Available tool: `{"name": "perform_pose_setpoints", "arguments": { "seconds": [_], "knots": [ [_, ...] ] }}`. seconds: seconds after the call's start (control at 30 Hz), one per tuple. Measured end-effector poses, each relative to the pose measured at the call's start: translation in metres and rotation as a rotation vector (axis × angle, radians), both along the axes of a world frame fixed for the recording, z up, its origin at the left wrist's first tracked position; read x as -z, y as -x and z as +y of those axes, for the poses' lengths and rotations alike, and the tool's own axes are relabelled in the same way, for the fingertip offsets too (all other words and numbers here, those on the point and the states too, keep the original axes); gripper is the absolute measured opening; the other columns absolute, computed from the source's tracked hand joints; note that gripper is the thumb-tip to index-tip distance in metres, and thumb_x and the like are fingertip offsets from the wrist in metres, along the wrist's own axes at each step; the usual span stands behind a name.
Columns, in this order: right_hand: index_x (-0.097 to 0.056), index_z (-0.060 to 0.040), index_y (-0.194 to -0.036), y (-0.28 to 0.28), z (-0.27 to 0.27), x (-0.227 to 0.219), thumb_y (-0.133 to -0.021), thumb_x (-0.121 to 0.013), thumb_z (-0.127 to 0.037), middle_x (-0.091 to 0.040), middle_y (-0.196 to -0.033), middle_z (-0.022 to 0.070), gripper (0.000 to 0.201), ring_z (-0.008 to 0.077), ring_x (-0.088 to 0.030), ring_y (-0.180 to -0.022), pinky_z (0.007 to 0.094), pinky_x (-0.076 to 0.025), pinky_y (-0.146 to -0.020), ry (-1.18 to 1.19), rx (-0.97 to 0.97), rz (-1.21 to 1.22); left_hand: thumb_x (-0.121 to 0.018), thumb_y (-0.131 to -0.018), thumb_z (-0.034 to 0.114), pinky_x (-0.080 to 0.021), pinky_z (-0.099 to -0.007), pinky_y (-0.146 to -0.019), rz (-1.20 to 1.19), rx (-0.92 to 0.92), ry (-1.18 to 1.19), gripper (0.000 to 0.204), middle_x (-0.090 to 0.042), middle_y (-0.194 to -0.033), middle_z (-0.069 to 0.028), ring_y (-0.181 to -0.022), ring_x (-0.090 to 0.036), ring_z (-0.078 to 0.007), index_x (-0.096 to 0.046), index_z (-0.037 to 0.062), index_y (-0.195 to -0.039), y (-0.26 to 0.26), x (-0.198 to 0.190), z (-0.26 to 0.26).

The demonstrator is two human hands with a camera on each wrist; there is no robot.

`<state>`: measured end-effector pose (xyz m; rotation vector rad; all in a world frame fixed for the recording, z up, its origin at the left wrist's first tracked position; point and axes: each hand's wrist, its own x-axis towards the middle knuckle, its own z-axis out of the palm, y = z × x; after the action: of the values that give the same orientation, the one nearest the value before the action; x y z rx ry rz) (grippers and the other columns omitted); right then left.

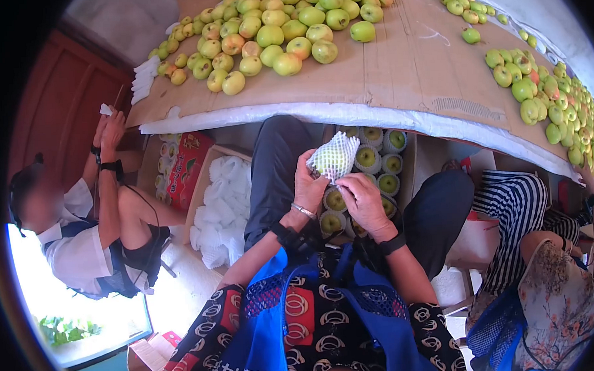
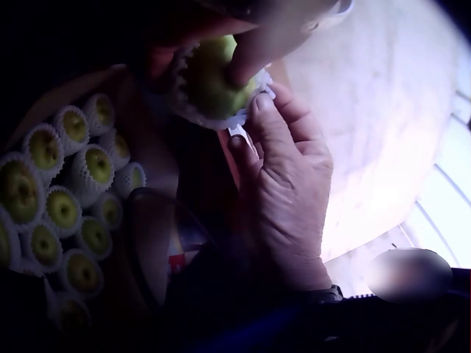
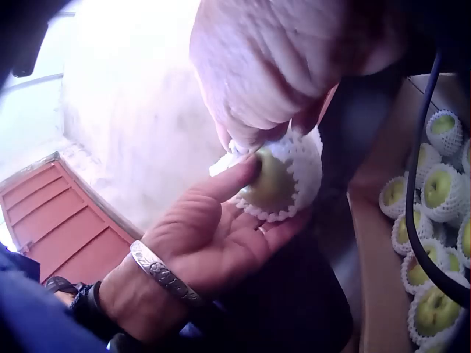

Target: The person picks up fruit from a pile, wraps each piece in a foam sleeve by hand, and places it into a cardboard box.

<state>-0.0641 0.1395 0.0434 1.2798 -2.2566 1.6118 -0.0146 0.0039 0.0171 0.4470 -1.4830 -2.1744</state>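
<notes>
A green apple [image 3: 268, 184] sits in a white foam net sleeve [image 1: 335, 156] above the lap. My left hand [image 1: 308, 193], with a silver bracelet at the wrist, holds the apple from below; its thumb presses on the bare part of the skin in the right wrist view. With thumb and fingertips my right hand [image 1: 365, 206] pinches the sleeve's edge, seen at the net's rim in the left wrist view. Close under both hands stands a carton of apples in foam nets [image 2: 61, 208]. The sleeve covers much of the apple's surface.
A carton of white foam nets [image 1: 223, 202] stands left of the legs. Loose apples [image 1: 270, 34] are heaped on the cardboard-covered table [image 1: 398, 68], whose front edge lies just beyond the knees. One person [image 1: 86, 221] sits at left, another [image 1: 547, 300] at right.
</notes>
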Motion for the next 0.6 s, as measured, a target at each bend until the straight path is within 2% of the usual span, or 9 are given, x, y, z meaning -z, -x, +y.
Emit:
{"name": "perform_pose_setpoints", "arguments": {
  "seconds": [0.13, 0.2, 0.23, 0.3, 0.33, 0.4, 0.47, 0.53, 0.6],
  "knots": [
    [-0.055, -0.0031, -0.095, 0.002, 0.009, -0.014, -0.068, -0.070, -0.011, -0.057, -0.085, 0.0095, 0.032, 0.0252, -0.056, -0.080, 0.0327, -0.046, -0.067, -0.031, 0.074, -0.116, -0.061, -0.070, -0.007, -0.046, -0.0261, -0.082, -0.063, 0.001, 0.149, 0.048, -0.053, -0.105, -0.0080, -0.098, -0.053, -0.0127, -0.042, 0.0014, -0.114, 0.003, 0.001, -0.002],
    [-0.048, -0.0020, -0.106, -0.001, 0.011, -0.022, -0.069, -0.072, -0.016, -0.055, -0.096, 0.0111, 0.047, 0.0218, -0.057, -0.084, 0.0305, -0.047, -0.072, -0.031, 0.161, -0.216, -0.066, -0.066, -0.001, -0.046, -0.0298, -0.080, -0.065, -0.088, 0.388, 0.050, -0.055, -0.102, -0.0092, -0.094, -0.056, -0.0187, -0.045, 0.0028, -0.112, 0.003, 0.000, 0.000],
    [-0.048, -0.0020, -0.106, -0.002, 0.009, -0.017, -0.069, -0.072, -0.016, -0.055, -0.096, 0.0111, 0.047, 0.0218, -0.057, -0.084, 0.0305, -0.047, -0.072, -0.032, 0.160, -0.217, -0.066, -0.066, -0.001, -0.046, -0.0298, -0.080, -0.067, -0.088, 0.387, 0.050, -0.055, -0.102, -0.0092, -0.094, -0.056, -0.0187, -0.045, 0.0028, -0.112, 0.002, -0.011, 0.003],
    [-0.040, -0.0022, -0.115, -0.005, 0.003, 0.002, -0.073, -0.070, -0.014, -0.049, -0.108, 0.0118, 0.053, 0.0188, -0.055, -0.092, 0.0291, -0.046, -0.079, 0.222, 0.009, -0.758, -0.071, -0.062, 0.007, -0.045, -0.0358, -0.080, -0.296, -0.089, 0.874, 0.054, -0.055, -0.102, -0.0122, -0.091, -0.056, -0.0286, -0.046, 0.0050, -0.110, -0.002, -0.034, 0.008],
    [-0.040, -0.0022, -0.115, -0.005, 0.001, 0.010, -0.073, -0.070, -0.014, -0.049, -0.108, 0.0118, 0.053, 0.0188, -0.055, -0.092, 0.0291, -0.046, -0.079, 0.224, 0.011, -0.759, -0.074, -0.059, 0.012, -0.043, -0.0394, -0.080, -0.269, -0.114, 0.961, 0.055, -0.055, -0.105, -0.0139, -0.089, -0.053, -0.0348, -0.049, 0.0065, -0.108, -0.002, -0.040, 0.011],
    [-0.035, -0.0019, -0.118, -0.003, -0.002, 0.022, -0.074, -0.069, -0.010, -0.046, -0.113, 0.0115, 0.056, 0.0177, -0.051, -0.099, 0.0289, -0.044, -0.086, 0.390, -0.006, -0.974, -0.074, -0.059, 0.012, -0.042, -0.0395, -0.082, -0.269, -0.081, 1.034, 0.055, -0.054, -0.108, -0.0142, -0.092, -0.053, -0.0343, -0.049, 0.0064, -0.108, -0.002, -0.048, 0.013],
    [-0.035, -0.0008, -0.118, 0.001, -0.002, 0.027, -0.075, -0.068, -0.008, -0.046, -0.113, 0.0112, 0.055, 0.0178, -0.050, -0.101, 0.0292, -0.044, -0.086, 0.408, 0.024, -0.933, -0.074, -0.060, 0.012, -0.042, -0.0396, -0.084, -0.267, -0.050, 1.107, 0.054, -0.054, -0.110, -0.0144, -0.095, -0.053, -0.0337, -0.050, 0.0063, -0.108, -0.001, -0.055, 0.015],
    [-0.034, 0.0017, -0.118, 0.005, 0.001, 0.026, -0.075, -0.066, -0.004, -0.045, -0.113, 0.0116, 0.054, 0.0182, -0.048, -0.105, 0.0293, -0.043, -0.087, 0.469, 0.072, -0.978, -0.070, -0.064, 0.006, -0.047, -0.0340, -0.074, -0.092, -0.004, 1.129, 0.048, -0.054, -0.113, -0.0135, -0.092, -0.057, -0.0291, -0.052, 0.0049, -0.108, -0.002, -0.060, 0.018],
    [-0.033, 0.0013, -0.119, 0.008, 0.006, 0.019, -0.075, -0.066, -0.003, -0.045, -0.113, 0.0119, 0.054, 0.0178, -0.048, -0.104, 0.0291, -0.043, -0.088, 0.511, 0.079, -0.973, -0.068, -0.066, 0.004, -0.048, -0.0335, -0.073, -0.051, -0.003, 1.040, 0.044, -0.054, -0.113, -0.0139, -0.091, -0.057, -0.0291, -0.052, 0.0044, -0.107, -0.002, -0.060, 0.019]
  ]
}}
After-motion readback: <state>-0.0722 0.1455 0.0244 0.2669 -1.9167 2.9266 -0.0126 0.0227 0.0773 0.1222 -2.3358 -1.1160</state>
